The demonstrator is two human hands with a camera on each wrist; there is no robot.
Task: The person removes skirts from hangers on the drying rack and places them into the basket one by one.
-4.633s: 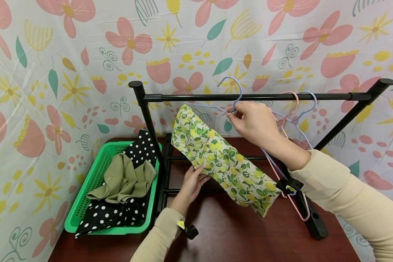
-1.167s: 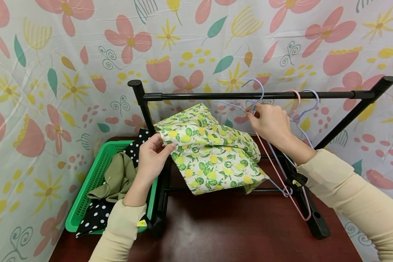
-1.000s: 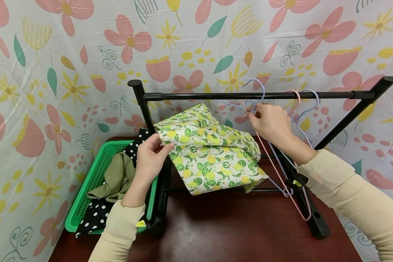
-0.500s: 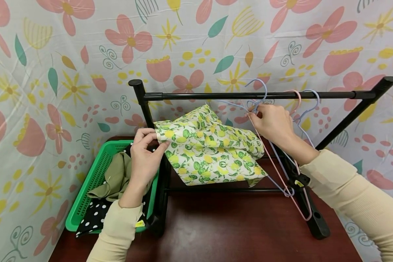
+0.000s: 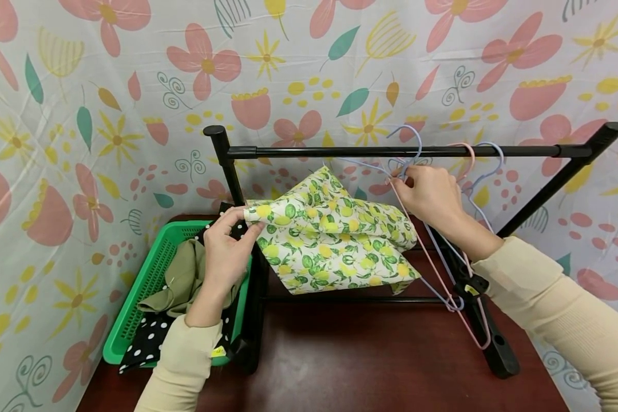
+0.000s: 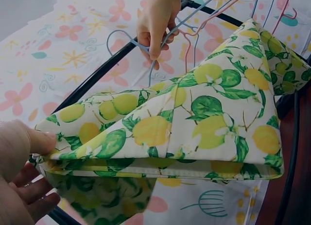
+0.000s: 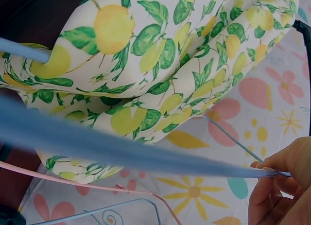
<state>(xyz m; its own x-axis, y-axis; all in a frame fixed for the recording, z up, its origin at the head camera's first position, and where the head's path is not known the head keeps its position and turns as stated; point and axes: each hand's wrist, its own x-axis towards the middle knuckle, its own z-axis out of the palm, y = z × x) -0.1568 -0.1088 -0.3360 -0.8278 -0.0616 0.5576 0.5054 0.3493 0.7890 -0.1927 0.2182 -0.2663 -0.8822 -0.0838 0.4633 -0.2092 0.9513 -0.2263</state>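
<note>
The lemon-print cloth (image 5: pixel 340 246) hangs folded and bunched below the rail, draped over the lower part of a blue hanger (image 5: pixel 417 143). Thumb and fingers of my left hand (image 5: pixel 225 246) pinch the cloth's left edge; in the left wrist view an opening shows between its layers (image 6: pixel 160 169). At the rail, my right hand (image 5: pixel 432 191) pinches the hanger's neck just under the hook. Whether the hook bears on the rail I cannot tell. In the right wrist view, the hanger's lower end (image 7: pixel 29 50) runs into the cloth. Much of the hanger is hidden behind the fabric.
A black rack (image 5: pixel 314 152) stands on the dark red table (image 5: pixel 340 366). Farther right hang a pink hanger (image 5: pixel 466 157) and another blue hanger (image 5: pixel 494 166). At left, a green basket (image 5: pixel 114 337) holds olive cloth (image 5: pixel 177 280) and black polka-dot cloth (image 5: pixel 151 337).
Since the oldest frame, my left hand has moved from beneath the cloth to its left edge, and the cloth has spread wider. My right hand and the hanger have shifted right.
</note>
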